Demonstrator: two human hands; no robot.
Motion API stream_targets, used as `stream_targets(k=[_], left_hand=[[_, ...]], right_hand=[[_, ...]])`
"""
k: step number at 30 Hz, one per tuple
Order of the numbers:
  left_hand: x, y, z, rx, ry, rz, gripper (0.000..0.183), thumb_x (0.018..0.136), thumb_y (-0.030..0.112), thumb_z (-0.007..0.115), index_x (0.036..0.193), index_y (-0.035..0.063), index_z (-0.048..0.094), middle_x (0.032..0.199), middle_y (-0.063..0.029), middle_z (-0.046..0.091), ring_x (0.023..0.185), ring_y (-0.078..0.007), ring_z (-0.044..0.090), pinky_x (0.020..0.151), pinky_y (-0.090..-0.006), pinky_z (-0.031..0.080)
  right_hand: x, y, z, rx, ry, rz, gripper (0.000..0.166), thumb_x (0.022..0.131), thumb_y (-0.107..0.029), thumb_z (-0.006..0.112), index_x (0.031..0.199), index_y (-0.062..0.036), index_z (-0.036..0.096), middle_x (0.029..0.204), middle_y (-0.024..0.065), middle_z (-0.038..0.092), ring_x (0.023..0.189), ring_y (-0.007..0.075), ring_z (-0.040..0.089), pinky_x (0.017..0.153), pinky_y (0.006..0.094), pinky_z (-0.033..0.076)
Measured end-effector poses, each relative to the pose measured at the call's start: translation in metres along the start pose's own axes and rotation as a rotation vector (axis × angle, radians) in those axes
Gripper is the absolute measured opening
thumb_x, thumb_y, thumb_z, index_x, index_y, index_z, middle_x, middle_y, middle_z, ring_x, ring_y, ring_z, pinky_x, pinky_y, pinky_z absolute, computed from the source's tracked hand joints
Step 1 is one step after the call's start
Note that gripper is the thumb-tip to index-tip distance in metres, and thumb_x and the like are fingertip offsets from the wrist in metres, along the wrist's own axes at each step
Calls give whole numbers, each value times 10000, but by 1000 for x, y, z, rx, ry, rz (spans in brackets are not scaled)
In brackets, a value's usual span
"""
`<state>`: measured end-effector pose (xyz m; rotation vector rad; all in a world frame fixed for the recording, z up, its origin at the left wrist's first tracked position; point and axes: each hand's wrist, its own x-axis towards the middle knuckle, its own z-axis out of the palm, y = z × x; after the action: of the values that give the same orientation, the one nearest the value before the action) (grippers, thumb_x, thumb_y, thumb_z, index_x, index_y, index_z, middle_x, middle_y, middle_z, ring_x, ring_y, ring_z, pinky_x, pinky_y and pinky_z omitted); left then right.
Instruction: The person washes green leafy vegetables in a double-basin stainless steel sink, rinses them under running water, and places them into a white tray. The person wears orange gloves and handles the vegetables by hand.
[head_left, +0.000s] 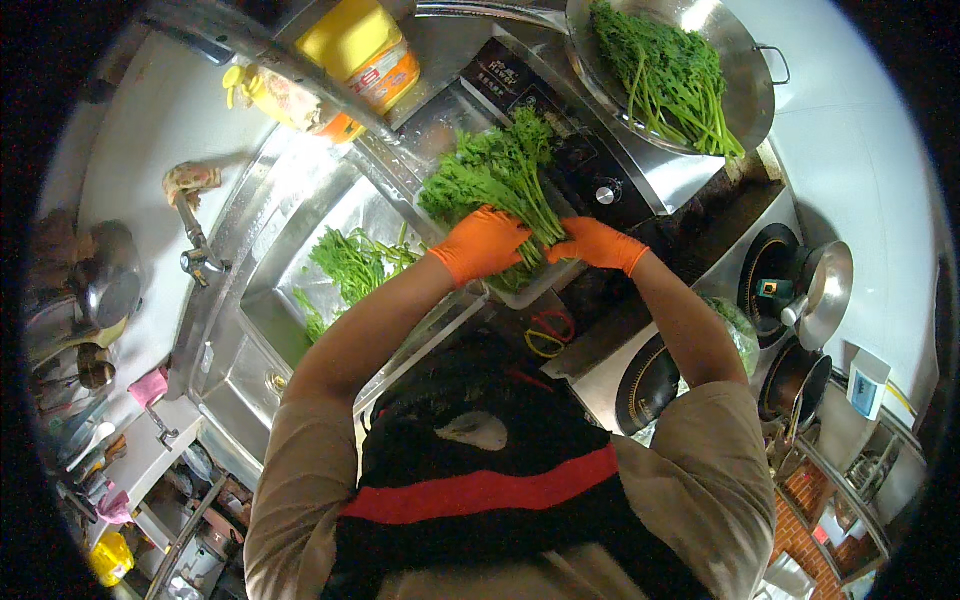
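A bunch of leafy greens with thin stalks (495, 176) lies across a clear plastic tub (525, 300), its leaves pointing away from me. My left hand (484, 244), in an orange glove, is closed around the stalks from the left. At the stalk ends, my right hand (596, 244), gloved the same way, touches the bunch with its fingertips; its exact grip is partly hidden. More loose greens (356, 262) lie in the stainless steel sink (262, 330) to the left. Scissors with red and yellow handles (551, 334) rest near the tub's front edge.
A large metal wok (754, 67) holding more greens stands at the back right, beyond a black induction cooker (577, 142). A yellow plastic container (352, 37) is at the back left. A faucet (199, 259) juts over the sink. Dark pans (769, 277) stand at right.
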<state>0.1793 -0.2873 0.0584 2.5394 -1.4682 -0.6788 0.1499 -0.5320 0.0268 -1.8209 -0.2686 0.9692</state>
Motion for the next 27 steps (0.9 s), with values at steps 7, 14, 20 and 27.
stream_targets(k=[7,14,20,27], left_hand=[[-17,-10,-15,-66,117,127,282,773,188,603,1039,102,639,1047,-113,646,969,-328,617,855,-450,483],[45,-31,-70,-143,490,377,199,757,129,584,941,101,656,1021,-108,651,950,-335,604,841,-446,481],[77,-65,-50,145,113,275,340,857,414,576,761,101,669,769,-116,656,825,-332,616,778,-463,465],[60,-71,-21,-88,256,63,444,885,477,553,960,66,700,858,-172,662,876,-358,626,816,-458,477]], right_hand=[[12,37,7,-232,33,-15,413,861,-304,666,1118,13,613,1049,195,659,968,302,618,846,379,466],[21,48,15,-302,83,-105,402,854,-294,641,1097,22,593,1001,245,624,957,418,584,842,459,457],[11,10,8,-329,61,9,395,857,-279,625,1108,23,585,1052,255,620,1003,417,580,864,464,456],[11,22,6,-259,76,34,448,841,-289,623,1163,18,571,1109,254,612,1041,420,571,901,440,459]])
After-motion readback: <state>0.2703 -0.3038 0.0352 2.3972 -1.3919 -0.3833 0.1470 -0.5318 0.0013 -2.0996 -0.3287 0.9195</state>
